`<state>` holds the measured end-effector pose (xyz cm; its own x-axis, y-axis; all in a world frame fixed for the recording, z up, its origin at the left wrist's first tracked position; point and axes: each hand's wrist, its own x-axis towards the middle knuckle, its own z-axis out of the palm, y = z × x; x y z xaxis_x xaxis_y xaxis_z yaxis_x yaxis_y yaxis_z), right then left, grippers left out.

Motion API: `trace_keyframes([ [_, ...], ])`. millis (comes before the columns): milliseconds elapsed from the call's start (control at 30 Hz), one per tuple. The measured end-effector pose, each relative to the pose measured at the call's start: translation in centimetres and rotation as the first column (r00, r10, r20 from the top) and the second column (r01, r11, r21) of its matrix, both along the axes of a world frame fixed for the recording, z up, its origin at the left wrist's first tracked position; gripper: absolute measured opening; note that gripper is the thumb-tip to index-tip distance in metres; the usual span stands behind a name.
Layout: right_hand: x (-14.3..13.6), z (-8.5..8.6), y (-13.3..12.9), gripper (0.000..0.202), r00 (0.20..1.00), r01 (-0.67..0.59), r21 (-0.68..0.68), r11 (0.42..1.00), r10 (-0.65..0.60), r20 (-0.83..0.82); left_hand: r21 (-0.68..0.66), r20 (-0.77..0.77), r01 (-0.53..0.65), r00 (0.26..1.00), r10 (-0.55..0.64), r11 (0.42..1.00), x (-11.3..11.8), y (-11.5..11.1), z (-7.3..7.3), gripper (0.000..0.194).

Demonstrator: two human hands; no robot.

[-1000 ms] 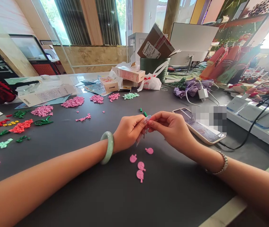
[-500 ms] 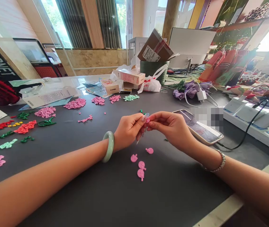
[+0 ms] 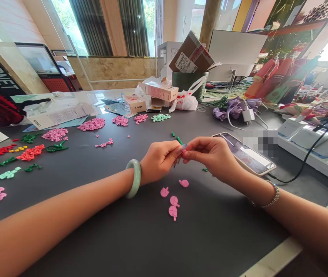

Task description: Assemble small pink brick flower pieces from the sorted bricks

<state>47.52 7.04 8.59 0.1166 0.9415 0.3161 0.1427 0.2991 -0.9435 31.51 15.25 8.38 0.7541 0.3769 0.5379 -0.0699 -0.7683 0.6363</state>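
Observation:
My left hand (image 3: 160, 159), wearing a green bangle (image 3: 135, 179), is closed in a pinch over the middle of the dark table. Its fingertips meet those of my right hand (image 3: 207, 154), also pinched closed. Between them is a small pink plastic piece (image 3: 183, 151), mostly covered by fingers and nails. Below the hands lie several round pink pieces with short tabs, one a little apart, a pink disc (image 3: 184, 183). Just behind the fingertips is a green stick-like piece (image 3: 179, 141), with a shorter green piece (image 3: 173, 134) farther back.
Piles of small pink pieces (image 3: 91, 124), mint pieces (image 3: 161, 117) and red pieces (image 3: 31, 152) spread across the left and back. A phone (image 3: 246, 154) lies right of my right hand, near a white power strip (image 3: 314, 150). Boxes (image 3: 159, 91) stand behind.
The fingertips have closed further over the pink piece, which shows less now. More of the green pieces behind the hands is visible. The view has shifted slightly.

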Motion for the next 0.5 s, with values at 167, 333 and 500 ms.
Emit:
trace_keyframes([
  [167, 0.9, 0.2, 0.2, 0.025, 0.991, 0.009, 0.012, 1.0, -0.01, 0.135, -0.216, -0.054, 0.062, 0.996, -0.076, 0.974, 0.1, 0.4, -0.1, 0.039],
  [333, 1.9, 0.1, 0.4, 0.018, 0.958, 0.003, -0.04, 0.999, 0.008, 0.286, -0.287, -0.127, 0.083, 0.984, -0.124, 0.954, 0.1, 0.7, 0.0, 0.038],
  [500, 1.7, -0.1, 0.2, 0.016, 0.954, 0.012, -0.031, 0.999, -0.002, 0.298, -0.255, -0.133, 0.083, 0.984, -0.121, 0.963, 0.1, 0.5, 0.0, 0.038],
])
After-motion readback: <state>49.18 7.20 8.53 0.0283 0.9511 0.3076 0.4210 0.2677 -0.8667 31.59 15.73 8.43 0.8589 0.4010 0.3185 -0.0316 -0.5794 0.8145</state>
